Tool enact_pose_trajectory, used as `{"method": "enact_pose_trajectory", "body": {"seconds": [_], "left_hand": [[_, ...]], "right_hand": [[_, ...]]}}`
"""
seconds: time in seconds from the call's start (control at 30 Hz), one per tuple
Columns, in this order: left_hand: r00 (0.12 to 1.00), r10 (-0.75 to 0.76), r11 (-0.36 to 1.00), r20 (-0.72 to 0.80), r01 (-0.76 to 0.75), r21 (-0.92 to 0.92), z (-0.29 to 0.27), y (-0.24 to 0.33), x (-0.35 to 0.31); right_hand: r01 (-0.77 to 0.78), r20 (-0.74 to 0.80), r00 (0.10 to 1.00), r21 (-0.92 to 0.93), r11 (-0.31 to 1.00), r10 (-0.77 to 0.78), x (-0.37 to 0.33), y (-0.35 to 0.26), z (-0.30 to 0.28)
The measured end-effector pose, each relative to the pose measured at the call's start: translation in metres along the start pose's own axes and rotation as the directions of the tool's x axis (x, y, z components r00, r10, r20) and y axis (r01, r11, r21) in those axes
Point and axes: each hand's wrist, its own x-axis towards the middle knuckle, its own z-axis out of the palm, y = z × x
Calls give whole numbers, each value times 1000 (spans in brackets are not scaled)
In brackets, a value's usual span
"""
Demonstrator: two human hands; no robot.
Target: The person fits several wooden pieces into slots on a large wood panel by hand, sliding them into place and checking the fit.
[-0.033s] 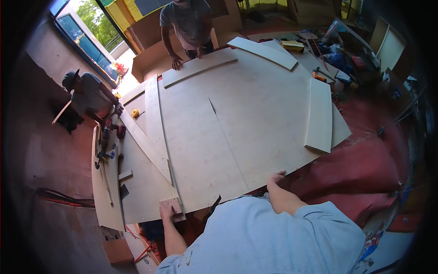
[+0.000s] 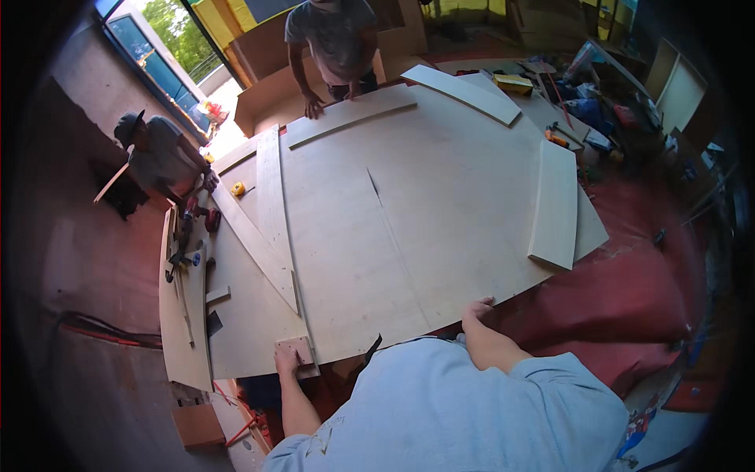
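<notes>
Head view: 1 large wooden sheet (image 2: 432, 236) spreads out in front of both hands, its near edge under the right fingers. Left hand (image 2: 286, 360) lies on a small wooden block (image 2: 294, 347), which sits at the near end of a long board (image 2: 271, 189). The left fingers touch the block; whether they are clamped on it cannot be told. Right hand (image 2: 476, 308) touches the sheet's near edge; its fingers' undersides are hidden, so their closure cannot be told.

Obstructions noted: the long board runs away from the left fingers, and a slanting board (image 2: 248, 244) meets it just beyond them. To the left of the left fingers are 1 short wooden piece (image 2: 218, 294), clamps (image 2: 182, 263) and a red drill (image 2: 211, 219); farther off is a yellow tape measure (image 2: 238, 189). Beyond the right fingers stands a thick board (image 2: 554, 206); a narrow dark slit (image 2: 373, 183) marks the sheet well ahead of them. Red covering (image 2: 613, 307) lies to their right.

2 co-workers present: 1 person (image 2: 334, 39), opposite the fingers, with hands at a far board (image 2: 354, 116); 1 capped person (image 2: 161, 153), far left, near the slanting board's far end.
</notes>
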Motion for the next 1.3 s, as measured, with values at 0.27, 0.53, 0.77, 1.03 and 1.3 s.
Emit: {"method": "enact_pose_trajectory", "body": {"seconds": [0.27, 0.53, 0.77, 1.03, 1.3], "left_hand": [[992, -125, 992, -4, 125, -13, 1, 35, -3], [986, -162, 987, -36, 161, -27, 1, -6, -20], [982, -155, 987, -109, 149, -67, 11, -7, -20], [977, -140, 988, -159, 128, -85, 14, -2, -26], [978, -152, 987, -145, 141, -81, 8, -1, -27]], "right_hand": [[-16, 259, 962, 367, 930, -86, 40, 10, -22], [-223, 495, 867, 276, 935, 60, 4, -22, -95], [-301, 611, 791, 342, 890, 32, 29, -14, -95], [-262, 760, 649, 186, 947, 31, 63, -9, -99], [-256, 730, 682, 177, 950, 48, 46, -16, -101]]}}
